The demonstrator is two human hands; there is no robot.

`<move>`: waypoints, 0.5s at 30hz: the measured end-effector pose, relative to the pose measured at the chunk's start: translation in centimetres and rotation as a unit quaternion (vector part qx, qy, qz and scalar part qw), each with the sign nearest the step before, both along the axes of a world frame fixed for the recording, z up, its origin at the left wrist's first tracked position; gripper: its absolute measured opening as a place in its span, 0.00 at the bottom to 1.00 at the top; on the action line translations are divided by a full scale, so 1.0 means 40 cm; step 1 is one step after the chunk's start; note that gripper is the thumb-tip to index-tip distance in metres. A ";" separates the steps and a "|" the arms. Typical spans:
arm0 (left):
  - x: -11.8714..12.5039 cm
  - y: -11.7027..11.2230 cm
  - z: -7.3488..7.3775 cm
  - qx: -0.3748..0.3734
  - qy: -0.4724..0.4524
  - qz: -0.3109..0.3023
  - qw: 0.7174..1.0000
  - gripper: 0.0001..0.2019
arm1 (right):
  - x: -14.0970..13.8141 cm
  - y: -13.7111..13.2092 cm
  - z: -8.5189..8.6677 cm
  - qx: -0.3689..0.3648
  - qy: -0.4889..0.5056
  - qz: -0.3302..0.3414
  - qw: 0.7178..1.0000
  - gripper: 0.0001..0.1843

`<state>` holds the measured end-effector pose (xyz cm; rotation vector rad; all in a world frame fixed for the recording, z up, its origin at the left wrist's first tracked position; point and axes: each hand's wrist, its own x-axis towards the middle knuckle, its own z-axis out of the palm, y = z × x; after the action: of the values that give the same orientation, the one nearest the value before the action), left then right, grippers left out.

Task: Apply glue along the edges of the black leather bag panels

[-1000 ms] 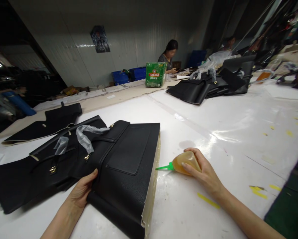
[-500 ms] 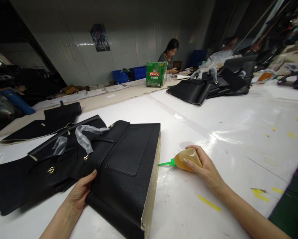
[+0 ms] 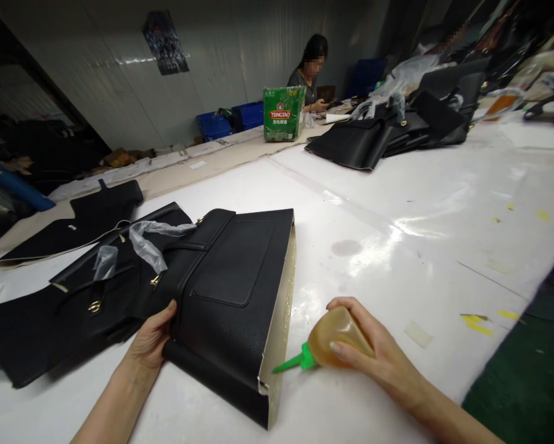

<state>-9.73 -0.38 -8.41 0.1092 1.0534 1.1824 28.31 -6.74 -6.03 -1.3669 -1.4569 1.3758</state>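
The right hand [image 3: 381, 361] grips the bottle [image 3: 327, 333] behind its green nozzle [image 3: 292, 362]

The widest free room on the desk [image 3: 443, 197] lies to the right of the black bag [image 3: 231, 265] and beyond the right hand [image 3: 385, 351], reaching back to the pile of black bags [image 3: 351, 142], which blocks the far side; flat yellow scraps [image 3: 478, 324] near the right edge barely obstruct; the green carton [image 3: 282, 117] stands left of that pile, with a bare band before it; leftward, black pieces [image 3: 87, 302] crowd the surface, plastic-wrapped handles [image 3: 142, 246] lying over them; the gap between bag and bottle [image 3: 330, 339] is narrow, bridged by the green nozzle [image 3: 300, 361]; bare desk separates the two forearms in front.
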 end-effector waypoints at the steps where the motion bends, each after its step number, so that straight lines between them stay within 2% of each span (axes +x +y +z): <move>1: 0.001 0.000 0.001 -0.002 -0.003 -0.003 1.000 0.20 | -0.008 -0.020 0.000 -0.008 0.004 0.008 1.000 0.22; 4: 0.008 0.000 0.006 -0.003 0.001 0.002 1.000 0.19 | -0.021 -0.061 0.002 -0.016 -0.006 -0.004 1.000 0.22; 7: 0.010 0.000 0.007 -0.002 0.006 0.005 1.000 0.19 | -0.021 -0.073 0.006 -0.007 -0.019 -0.032 0.999 0.22; 12: -0.009 0.002 -0.013 0.004 -0.020 -0.033 0.999 0.19 | -0.023 -0.088 0.003 -0.020 -0.004 -0.002 1.000 0.22; 15: -0.023 0.004 -0.029 0.022 -0.033 -0.050 0.998 0.18 | -0.029 -0.101 0.004 -0.031 -0.013 -0.034 0.999 0.23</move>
<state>-10.66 -0.24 -9.56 0.1543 0.9537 1.1111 27.14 -10.78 -5.88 -1.4650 -1.3815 1.3758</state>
